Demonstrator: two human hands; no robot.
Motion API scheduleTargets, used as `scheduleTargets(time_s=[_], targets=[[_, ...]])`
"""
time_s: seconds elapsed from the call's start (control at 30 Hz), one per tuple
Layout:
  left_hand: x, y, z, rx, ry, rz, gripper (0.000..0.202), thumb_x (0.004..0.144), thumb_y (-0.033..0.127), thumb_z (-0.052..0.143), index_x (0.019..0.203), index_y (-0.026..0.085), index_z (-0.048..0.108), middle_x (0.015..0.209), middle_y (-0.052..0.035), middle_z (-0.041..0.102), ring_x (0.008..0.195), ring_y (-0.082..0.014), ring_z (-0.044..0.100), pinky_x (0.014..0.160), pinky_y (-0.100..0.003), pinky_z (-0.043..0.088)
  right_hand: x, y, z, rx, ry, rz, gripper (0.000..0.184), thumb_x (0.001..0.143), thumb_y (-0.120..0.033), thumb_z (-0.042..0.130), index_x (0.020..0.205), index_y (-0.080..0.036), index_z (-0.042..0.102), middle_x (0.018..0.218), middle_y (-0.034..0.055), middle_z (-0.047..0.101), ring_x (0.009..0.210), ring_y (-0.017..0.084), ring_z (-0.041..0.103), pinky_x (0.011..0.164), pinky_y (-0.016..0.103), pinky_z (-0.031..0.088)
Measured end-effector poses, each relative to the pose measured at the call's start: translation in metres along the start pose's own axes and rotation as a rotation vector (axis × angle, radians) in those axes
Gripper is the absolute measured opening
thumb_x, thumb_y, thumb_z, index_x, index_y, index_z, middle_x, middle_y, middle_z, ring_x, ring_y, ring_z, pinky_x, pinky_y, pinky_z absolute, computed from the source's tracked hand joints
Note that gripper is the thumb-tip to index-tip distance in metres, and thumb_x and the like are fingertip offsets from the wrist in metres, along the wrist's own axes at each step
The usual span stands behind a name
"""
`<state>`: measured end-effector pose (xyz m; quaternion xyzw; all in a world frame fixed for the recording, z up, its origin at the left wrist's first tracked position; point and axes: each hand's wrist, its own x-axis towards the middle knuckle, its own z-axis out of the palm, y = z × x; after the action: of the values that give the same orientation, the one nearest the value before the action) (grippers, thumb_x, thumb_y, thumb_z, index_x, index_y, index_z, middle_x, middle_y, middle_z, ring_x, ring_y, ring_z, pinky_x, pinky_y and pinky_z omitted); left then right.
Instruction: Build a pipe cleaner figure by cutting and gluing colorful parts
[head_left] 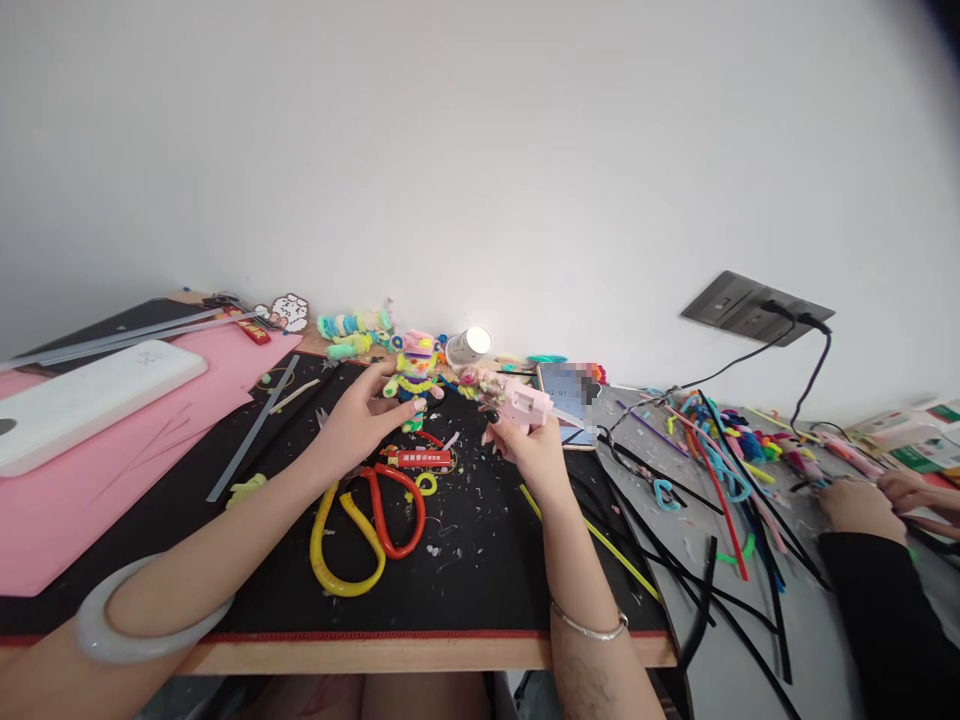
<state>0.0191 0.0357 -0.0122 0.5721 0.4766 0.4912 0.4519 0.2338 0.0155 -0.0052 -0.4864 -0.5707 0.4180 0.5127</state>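
A small colourful fuzzy doll (417,372), upright with a pink top and a yellow collar, is gripped by my left hand (371,402) around its side and foot. My right hand (529,445) is closed on the handle of a pink glue gun (521,402), its nozzle end pointing left toward the doll; the nozzle is hard to make out against the clutter. Below the doll lie a red label strip (420,459) and scissors with one red and one yellow handle (349,590). A small yellow ring (426,484) sits beside the strip.
Behind stand a paper cup (469,346) and a leaning phone (568,395). Pink sheets (67,520) and a white box-shaped device (105,400) lie left. Pipe cleaners (724,510) cover the grey table at right, where another person's hands (862,510) work. Cords run to a wall socket (757,308).
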Motion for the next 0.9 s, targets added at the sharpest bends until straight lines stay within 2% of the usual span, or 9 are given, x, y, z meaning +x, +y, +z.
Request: scheduleTargets(time_s=[0.1, 0.3, 0.9], targets=[[-0.0005, -0.0045, 0.0025, 0.029, -0.055, 0.039, 0.048, 0.070, 0.041, 0.066, 0.111, 0.022, 0.050, 0.119, -0.0066, 0.059, 0.096, -0.0231, 0.064, 0.081, -0.034, 0.054, -0.0003, 0.0020, 0.0011, 0.000, -0.053, 0.005, 0.023, 0.074, -0.037, 0.063, 0.081, -0.015, 0.059, 0.055, -0.0002, 0.060, 0.042, 0.008, 0.041, 0.040, 0.021, 0.029], [-0.0026, -0.0053, 0.0042, -0.001, -0.136, 0.043, 0.047, 0.072, 0.040, 0.065, 0.113, 0.023, 0.049, 0.115, -0.0048, 0.062, 0.100, -0.0227, 0.062, 0.081, -0.031, 0.054, 0.0000, 0.0035, -0.0003, -0.059, -0.067, -0.008, 0.026, 0.077, -0.036, 0.060, 0.063, -0.015, 0.055, 0.050, -0.0014, 0.054, 0.040, 0.006, 0.038, 0.039, 0.020, 0.026], [-0.0047, 0.0004, 0.0050, -0.033, -0.112, 0.002, 0.050, 0.068, 0.042, 0.067, 0.112, 0.023, 0.052, 0.121, -0.0059, 0.060, 0.101, -0.0238, 0.062, 0.080, -0.031, 0.054, -0.0007, 0.0062, -0.0014, -0.136, -0.057, 0.016, 0.031, 0.077, -0.040, 0.058, 0.060, -0.015, 0.056, 0.049, -0.0008, 0.054, 0.040, 0.007, 0.039, 0.039, 0.020, 0.027]])
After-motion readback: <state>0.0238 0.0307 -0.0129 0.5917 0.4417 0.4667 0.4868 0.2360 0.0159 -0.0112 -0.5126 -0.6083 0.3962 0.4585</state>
